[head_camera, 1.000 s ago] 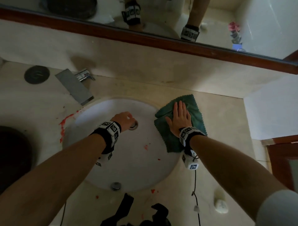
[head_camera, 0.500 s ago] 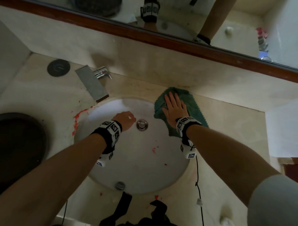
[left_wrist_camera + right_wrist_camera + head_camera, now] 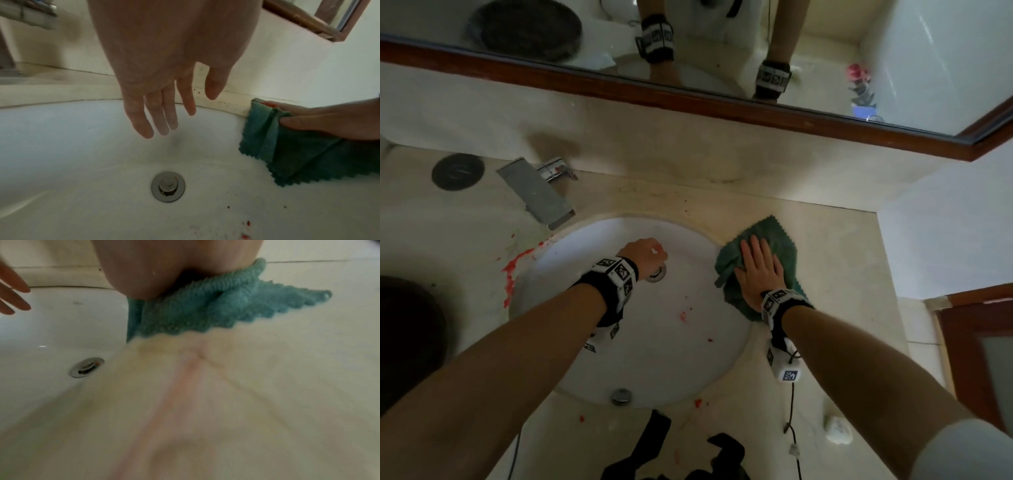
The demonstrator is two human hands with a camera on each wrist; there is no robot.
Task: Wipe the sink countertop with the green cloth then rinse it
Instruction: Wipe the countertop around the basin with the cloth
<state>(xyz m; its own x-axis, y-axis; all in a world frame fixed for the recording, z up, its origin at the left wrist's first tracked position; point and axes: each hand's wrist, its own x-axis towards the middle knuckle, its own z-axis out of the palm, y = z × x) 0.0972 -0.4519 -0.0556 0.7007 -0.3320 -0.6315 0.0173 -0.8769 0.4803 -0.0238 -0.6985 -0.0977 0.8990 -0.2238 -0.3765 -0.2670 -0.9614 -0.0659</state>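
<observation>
The green cloth point(image 3: 786, 240) lies bunched on the beige countertop point(image 3: 835, 291) at the right rim of the white sink point(image 3: 585, 284), one edge hanging into the bowl. My right hand point(image 3: 756, 270) presses flat on it with straight fingers. In the right wrist view my palm point(image 3: 164, 264) covers the cloth point(image 3: 205, 313), and a faint pink streak point(image 3: 180, 386) runs along the countertop behind it. My left hand point(image 3: 643, 253) hovers over the drain point(image 3: 658, 274), fingers relaxed and empty point(image 3: 164, 113). The left wrist view shows the cloth point(image 3: 298, 154) under the right hand point(image 3: 318, 123).
Red smears point(image 3: 512, 270) mark the sink's left rim, with red specks in the bowl and on the front edge. A flat metal faucet point(image 3: 537, 192) stands at the back left, a dark round lid point(image 3: 458, 171) beside it. A mirror runs along the wall. A small white object point(image 3: 837, 428) lies front right.
My right hand pushed the cloth toward the back wall, then drew it back along the sink's right rim. The left hand stayed over the drain.
</observation>
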